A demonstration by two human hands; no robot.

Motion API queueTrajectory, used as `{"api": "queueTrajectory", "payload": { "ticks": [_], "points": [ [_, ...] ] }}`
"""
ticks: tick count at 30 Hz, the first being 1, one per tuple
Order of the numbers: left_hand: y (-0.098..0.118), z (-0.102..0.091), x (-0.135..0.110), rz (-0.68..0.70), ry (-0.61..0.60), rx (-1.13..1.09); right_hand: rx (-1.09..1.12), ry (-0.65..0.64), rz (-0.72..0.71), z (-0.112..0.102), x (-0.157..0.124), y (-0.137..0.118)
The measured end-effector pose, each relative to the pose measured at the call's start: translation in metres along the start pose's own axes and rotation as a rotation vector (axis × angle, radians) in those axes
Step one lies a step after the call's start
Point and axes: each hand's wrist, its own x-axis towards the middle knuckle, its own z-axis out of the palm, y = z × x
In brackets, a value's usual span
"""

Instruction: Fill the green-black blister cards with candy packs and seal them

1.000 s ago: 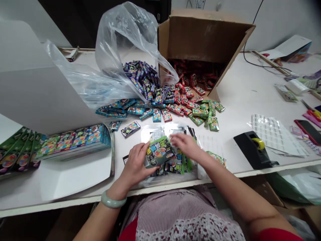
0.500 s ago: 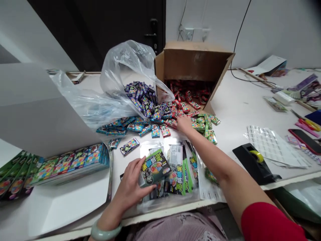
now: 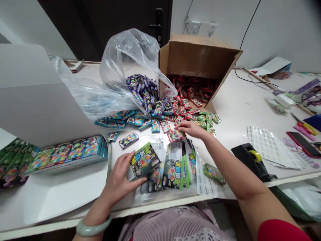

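**A:** How far along is the work looking?

**B:** Partway, I'm judging. A row of small multicoloured printed boxes (image 3: pixel 72 151) is standing in order inside a big white open cardboard carton (image 3: pixel 65 194), with bare white floor showing in front of it.

**A:** And what's being left over?

**B:** Plenty, by the look of it. Small purple boxes (image 3: pixel 142 88) are lying heaped at the mouth of a clear plastic bag (image 3: pixel 127 43); flat blue boxes (image 3: pixel 135 121) are sprawling in front; loose red boxes (image 3: pixel 184 104) are spilling from a brown cardboard box (image 3: pixel 198 60). Flat black-and-green printed packets (image 3: pixel 173 172) are lying near the front edge of the white table (image 3: pixel 230 113). Whether they're holding anything, I'm not able to tell.

**A:** The hands?

**B:** Left hand (image 3: pixel 119 182) is grasping one loose black packet with a green edge (image 3: pixel 144 161), thumb along its lower side, the packet tilting. Right hand (image 3: pixel 192 130) is bending at the fingers; its grip is apparently pinching a small red printed box (image 3: pixel 176 135), a bit blurred.

**A:** Where's that box sitting relative to the grip?

**B:** Right at the fingertips, touching, just beyond the lying packets. The left hand's packet is resting well inside its own grip, nearer the person.
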Motion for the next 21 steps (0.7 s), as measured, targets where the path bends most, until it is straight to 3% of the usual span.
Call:
{"api": "queueTrajectory", "payload": {
  "ticks": [3, 7, 11, 14, 16, 18, 21],
  "points": [
    [0.003, 0.002, 0.001, 0.004, -0.026, -0.014, -0.013, -0.086, -0.089, 0.0, -0.022, -0.004],
    [0.007, 0.004, 0.003, 0.014, -0.056, -0.006, -0.274, 0.109, -0.063, 0.016, -0.06, -0.005],
    [0.011, 0.007, 0.005, 0.047, -0.109, 0.005, -0.487, 0.116, -0.006, 0.045, -0.094, -0.003],
    [0.014, 0.009, 0.007, 0.08, -0.142, 0.013, -0.465, 0.227, -0.018, 0.052, -0.104, -0.009],
    [0.017, 0.008, 0.008, 0.088, -0.131, 0.023, -0.397, 0.312, -0.118, 0.045, -0.107, -0.02],
    [0.019, 0.006, 0.008, 0.097, -0.112, 0.015, -0.377, 0.27, -0.266, 0.033, -0.111, -0.035],
    [0.024, 0.005, 0.007, 0.138, -0.084, -0.013, -0.467, 0.002, -0.432, 0.018, -0.118, -0.061]
  ]
}}
